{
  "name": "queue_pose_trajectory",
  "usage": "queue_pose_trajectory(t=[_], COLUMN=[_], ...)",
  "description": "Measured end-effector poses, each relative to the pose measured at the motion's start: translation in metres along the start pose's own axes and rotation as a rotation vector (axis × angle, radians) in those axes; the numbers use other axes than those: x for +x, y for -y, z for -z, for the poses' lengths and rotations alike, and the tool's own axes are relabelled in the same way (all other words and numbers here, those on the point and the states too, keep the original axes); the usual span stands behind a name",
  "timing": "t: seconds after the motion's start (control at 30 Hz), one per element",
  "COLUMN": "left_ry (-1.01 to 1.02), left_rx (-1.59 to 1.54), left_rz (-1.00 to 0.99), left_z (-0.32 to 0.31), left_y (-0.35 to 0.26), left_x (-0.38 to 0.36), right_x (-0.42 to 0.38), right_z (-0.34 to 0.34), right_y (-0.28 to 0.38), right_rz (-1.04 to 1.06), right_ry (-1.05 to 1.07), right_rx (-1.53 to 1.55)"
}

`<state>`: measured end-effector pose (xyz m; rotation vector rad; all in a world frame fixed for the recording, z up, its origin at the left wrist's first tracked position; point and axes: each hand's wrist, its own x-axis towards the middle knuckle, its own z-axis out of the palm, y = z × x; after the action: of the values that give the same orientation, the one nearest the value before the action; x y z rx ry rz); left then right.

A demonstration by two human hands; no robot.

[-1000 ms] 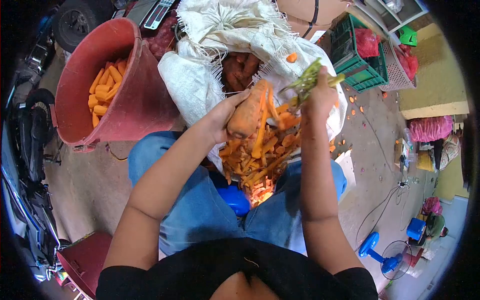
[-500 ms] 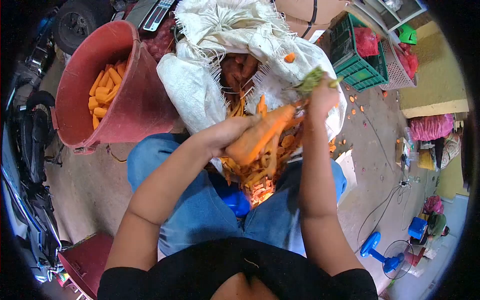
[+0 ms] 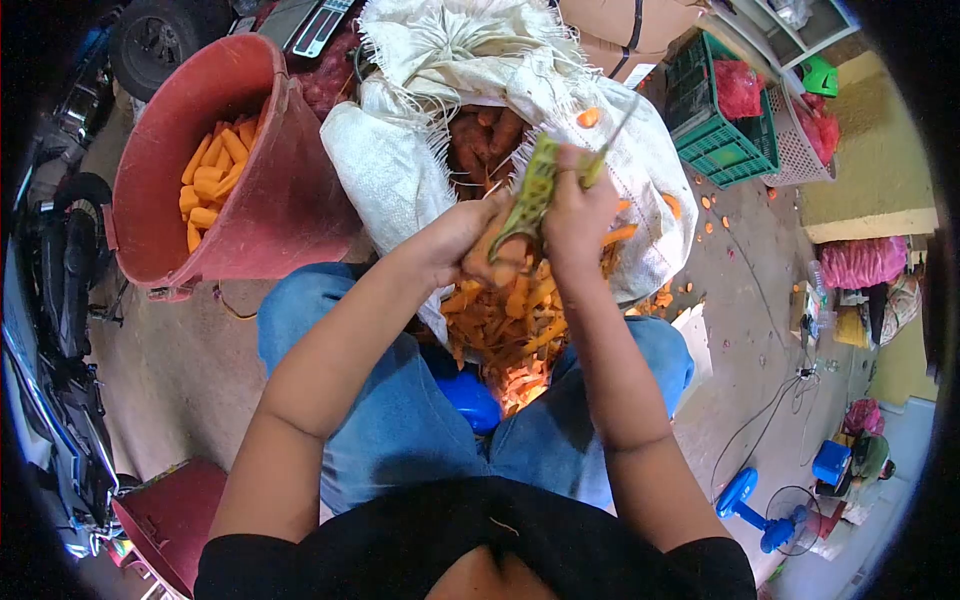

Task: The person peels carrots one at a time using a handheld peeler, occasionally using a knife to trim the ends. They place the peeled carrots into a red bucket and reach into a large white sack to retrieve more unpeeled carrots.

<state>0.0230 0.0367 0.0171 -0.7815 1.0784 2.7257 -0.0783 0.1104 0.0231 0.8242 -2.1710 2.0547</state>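
Note:
My left hand (image 3: 455, 242) is closed around a carrot (image 3: 490, 262), whose end tilts toward my body. My right hand (image 3: 582, 220) grips a green peeler (image 3: 536, 188) with a perforated body, lying over the carrot; motion blur hides whether its blade touches. A thin grey blade-like piece (image 3: 622, 122) sticks out past the right fingers, partly blurred. Below both hands lies a heap of orange peelings (image 3: 515, 315) between the knees. Just beyond them, a white woven sack (image 3: 390, 165) lies open with unpeeled carrots (image 3: 485, 140) inside.
On the left stands a red bucket (image 3: 300, 190) with peeled carrots (image 3: 210, 180). A second red container (image 3: 175, 520) is at lower left. Green crate (image 3: 720, 150), cardboard box (image 3: 630, 35) and blue fan (image 3: 760, 510) stand around. Cables (image 3: 770, 420) and carrot bits lie on the right floor.
My right hand has swung left and down with the peeler, from beyond the carrot's far end to over the carrot. The carrot has turned in my left hand and looks foreshortened.

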Motion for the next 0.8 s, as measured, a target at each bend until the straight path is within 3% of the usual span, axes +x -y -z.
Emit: queue_pose_trajectory(t=[0.07,0.13,0.2,0.27,0.33,0.4,0.43,0.53,0.6,0.63,0.7,0.8], left_ry=[0.016,0.039,0.133,0.189,0.186,0.221,0.129,0.036,-0.166,-0.167,-0.013,0.108], left_rx=[0.074,0.149,0.085,0.026,-0.148,-0.151,-0.187,-0.229,-0.171,-0.172,0.205,0.154], left_rz=[0.049,0.099,0.123,0.128,0.106,0.069,0.027,-0.015,-0.071,-0.07,0.037,0.145], left_z=[-0.003,-0.009,-0.014,-0.009,0.006,0.01,0.01,-0.005,-0.009,-0.008,-0.005,-0.015], left_y=[0.003,0.003,-0.004,-0.012,-0.009,-0.007,-0.005,-0.005,-0.002,-0.003,-0.008,-0.001], left_x=[-0.007,-0.015,-0.028,-0.028,-0.012,-0.005,-0.001,-0.005,-0.005,-0.006,-0.007,-0.023], right_x=[0.022,0.047,0.065,0.067,0.052,0.034,0.022,-0.005,-0.007,-0.007,0.011,0.054], right_z=[0.016,0.04,0.059,0.064,0.047,0.027,0.019,0.003,-0.001,-0.002,0.008,0.045], right_y=[-0.008,-0.011,-0.032,-0.039,-0.008,0.01,0.02,0.022,0.019,0.017,0.002,-0.029], right_rz=[-0.063,-0.332,-0.376,-0.292,-0.372,-0.338,-0.385,0.005,0.014,0.023,-0.088,-0.323], right_ry=[-0.169,-0.331,-0.509,-0.497,-0.357,-0.192,-0.093,0.103,0.07,0.034,-0.06,-0.313], right_rx=[-0.273,-0.228,-0.117,-0.014,0.179,0.092,0.11,-0.053,-0.115,-0.18,-0.251,-0.287])
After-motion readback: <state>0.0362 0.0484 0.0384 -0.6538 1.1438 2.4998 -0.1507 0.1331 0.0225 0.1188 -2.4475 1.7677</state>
